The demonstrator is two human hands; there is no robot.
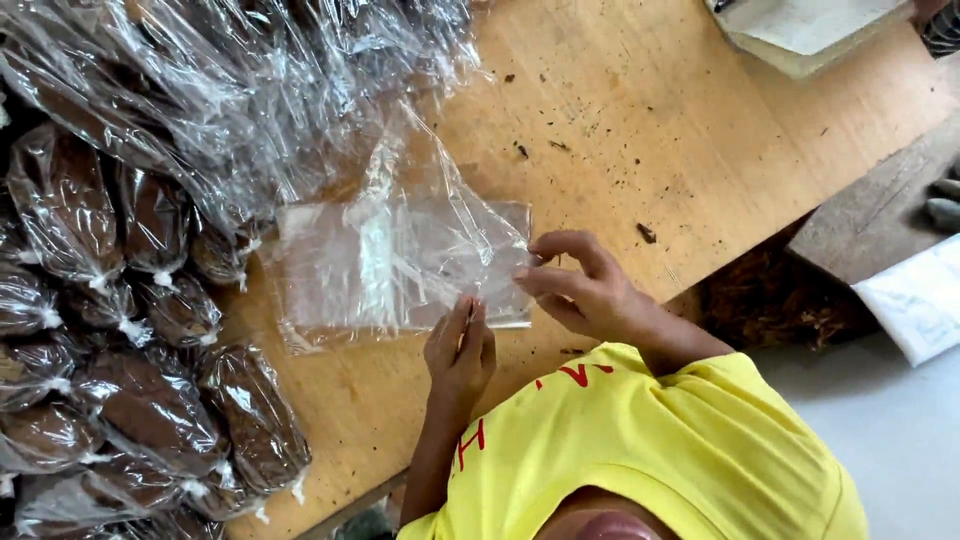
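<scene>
While the left hand [460, 350] pinches the near edge of the clear plastic bag [400, 265] between pressed-together fingers, the right hand [580, 290] nips the bag's right corner with thumb and forefinger, the other fingers curled loosely; the bag lies flat and empty on the wooden table [620, 130], on top of what looks like a thin stack of the same bags, just beside the heap of filled bags [150, 400] that are tied shut and packed with a dark brown material. Both hands sit at one edge of the bag, so the step in hand seems to be peeling a single bag free or working its mouth open; that judgement rests on the grip alone. A next move would call for a fine rubbing of the two film layers apart without tearing them; loose empty plastic [250, 80] lies piled at the table's far side; brown crumbs [646, 232] dot the wood.
</scene>
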